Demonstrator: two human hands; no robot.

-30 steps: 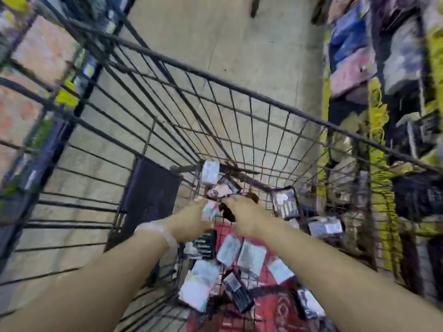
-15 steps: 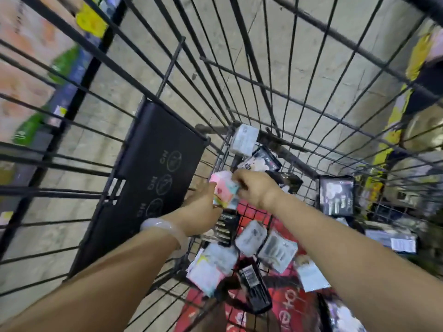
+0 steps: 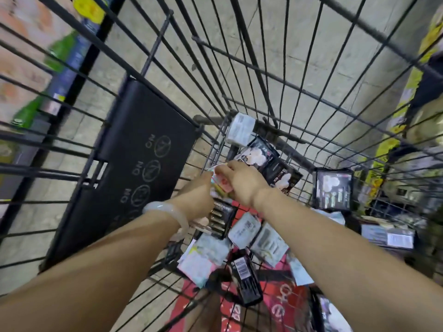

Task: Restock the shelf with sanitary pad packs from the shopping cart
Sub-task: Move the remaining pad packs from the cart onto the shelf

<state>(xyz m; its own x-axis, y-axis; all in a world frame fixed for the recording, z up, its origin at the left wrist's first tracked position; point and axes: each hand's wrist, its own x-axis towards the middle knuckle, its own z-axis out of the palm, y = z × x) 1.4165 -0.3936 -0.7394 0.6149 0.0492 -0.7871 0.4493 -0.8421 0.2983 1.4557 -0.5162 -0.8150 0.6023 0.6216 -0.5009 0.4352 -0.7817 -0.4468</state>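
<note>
A: Where is the pack they are after?

B: Deep in the shopping cart [image 3: 282,75], against its left wire wall; a small pink pad pack [image 3: 221,184] sits between the two hands, up off the cart floor; the right hand [image 3: 242,182] is curled over its top and right side, fingers pinching its upper edge; the left hand [image 3: 197,200] presses in from the left, though its fingertips are hidden behind the pack, so I cannot tell how tightly it grips.

A: Which way does it lie from them?

B: Straight ahead and below, both arms reaching down; the long axis seems to run away from the person, roughly along the forearms; the right hand is nearer and on top, so I judge that it leads the lift.

A: And the stuff itself?

B: Soft glossy film, crinkly, likely to yield under the fingers; the black packs [image 3: 268,164] just beyond are flat, shiny pouches; pale, matte ones [image 3: 244,227] lie loose below; the cart is thin rigid wire; a smooth pale bangle [image 3: 167,212] rings the left wrist.
</note>
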